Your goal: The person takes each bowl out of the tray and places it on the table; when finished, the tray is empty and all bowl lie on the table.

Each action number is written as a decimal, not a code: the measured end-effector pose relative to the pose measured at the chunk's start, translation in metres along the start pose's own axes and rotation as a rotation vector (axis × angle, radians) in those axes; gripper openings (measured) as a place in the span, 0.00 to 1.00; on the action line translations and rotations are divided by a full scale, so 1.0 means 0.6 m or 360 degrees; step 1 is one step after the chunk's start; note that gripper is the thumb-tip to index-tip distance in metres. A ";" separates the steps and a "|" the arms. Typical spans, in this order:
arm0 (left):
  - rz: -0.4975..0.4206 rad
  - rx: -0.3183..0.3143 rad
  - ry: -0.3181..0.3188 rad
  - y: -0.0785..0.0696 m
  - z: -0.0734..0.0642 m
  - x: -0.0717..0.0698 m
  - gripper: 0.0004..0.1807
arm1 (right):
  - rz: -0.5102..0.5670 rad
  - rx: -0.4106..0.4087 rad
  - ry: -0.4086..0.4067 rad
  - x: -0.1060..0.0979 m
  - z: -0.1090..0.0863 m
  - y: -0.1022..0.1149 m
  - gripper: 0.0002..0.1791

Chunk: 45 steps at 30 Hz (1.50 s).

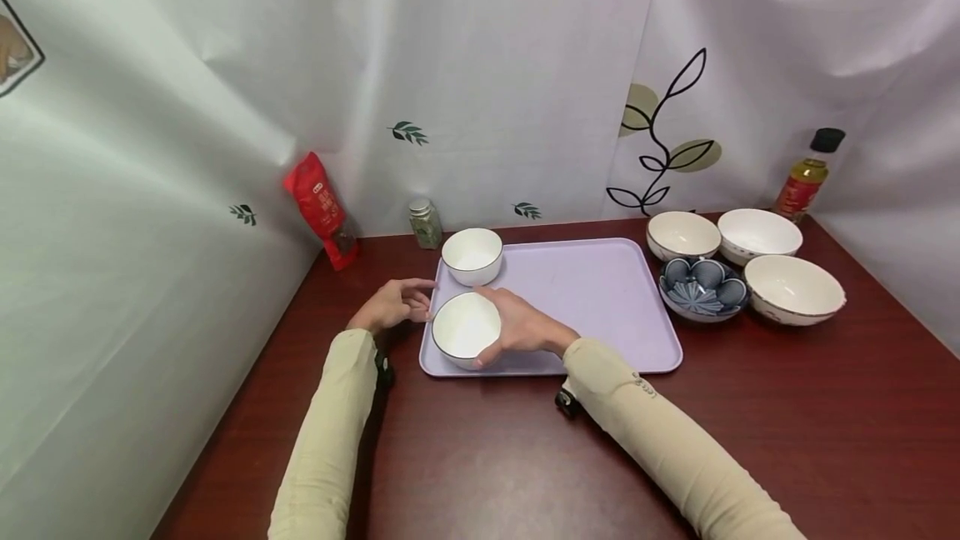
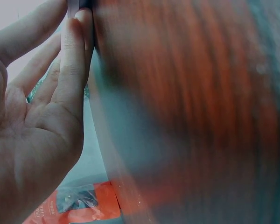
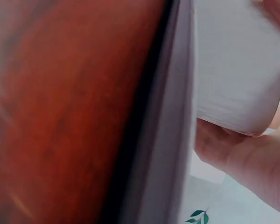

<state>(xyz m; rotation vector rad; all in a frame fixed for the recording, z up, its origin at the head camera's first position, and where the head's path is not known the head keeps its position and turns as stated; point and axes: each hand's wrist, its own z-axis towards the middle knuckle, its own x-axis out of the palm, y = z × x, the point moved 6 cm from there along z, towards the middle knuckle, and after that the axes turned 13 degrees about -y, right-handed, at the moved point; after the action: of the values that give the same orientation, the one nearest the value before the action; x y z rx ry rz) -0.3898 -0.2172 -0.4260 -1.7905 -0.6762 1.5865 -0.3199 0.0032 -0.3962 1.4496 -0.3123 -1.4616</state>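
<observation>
My right hand (image 1: pixel 521 325) grips a white bowl (image 1: pixel 459 330) with a thin dark rim by its right side, thumb toward the front and fingers toward the back. The bowl stands upright over the front left corner of a lilac tray (image 1: pixel 585 298); the right wrist view shows its side wall close by the tray's edge. My left hand (image 1: pixel 393 304) is at the tray's left edge, fingers extended, with fingertips right at the rim and no object in the palm (image 2: pixel 46 126). Behind the held bowl, a matching white bowl (image 1: pixel 472 252) sits in the tray's back left corner.
Right of the tray stand a blue patterned bowl (image 1: pixel 701 294), several pale bowls including a cream bowl (image 1: pixel 795 286), and an oil bottle (image 1: pixel 806 177). A spice jar (image 1: pixel 425 225) and a red packet (image 1: pixel 322 207) stand at the back left, near the draped wall sheet (image 1: pixel 487 90).
</observation>
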 end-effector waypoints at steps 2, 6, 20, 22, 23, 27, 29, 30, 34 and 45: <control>0.0003 0.0000 0.0000 -0.002 -0.001 -0.001 0.34 | -0.0016 -0.0005 -0.0030 -0.001 0.001 0.001 0.62; 0.0016 -0.0002 -0.0010 -0.004 0.001 -0.004 0.34 | -0.0019 0.0035 -0.0071 -0.003 0.002 0.000 0.63; -0.0013 0.0041 -0.0025 -0.001 -0.001 -0.008 0.34 | 0.0071 0.0036 -0.0077 -0.050 -0.023 0.010 0.57; -0.0012 0.0037 -0.0025 -0.001 -0.001 -0.007 0.33 | 0.0058 0.0019 -0.0083 -0.062 -0.032 0.009 0.56; -0.0011 0.0040 -0.0023 -0.002 0.000 -0.006 0.33 | 0.0040 0.0014 -0.0090 -0.068 -0.037 0.008 0.57; -0.0012 0.0057 -0.0030 -0.002 0.002 -0.003 0.34 | -0.0047 0.0020 -0.0128 -0.095 -0.059 0.000 0.62; -0.0015 0.0055 -0.0031 -0.001 0.003 -0.002 0.34 | -0.0076 0.0020 -0.0147 -0.109 -0.071 -0.005 0.64; -0.0016 0.0047 -0.0031 0.000 0.003 -0.002 0.34 | -0.0080 0.0020 -0.0157 -0.117 -0.077 -0.008 0.64; -0.0018 0.0024 -0.0020 0.000 0.003 -0.002 0.35 | -0.0103 -0.0004 -0.0209 -0.149 -0.104 -0.020 0.64; -0.0023 0.0032 -0.0022 0.001 0.003 0.002 0.35 | -0.0242 0.0062 -0.0308 -0.232 -0.178 -0.058 0.63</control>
<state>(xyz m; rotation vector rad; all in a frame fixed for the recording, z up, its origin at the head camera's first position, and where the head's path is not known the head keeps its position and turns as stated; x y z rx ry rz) -0.3915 -0.2163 -0.4273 -1.7579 -0.6763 1.5918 -0.2761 0.1739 -0.3659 1.3897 -0.3573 -1.7327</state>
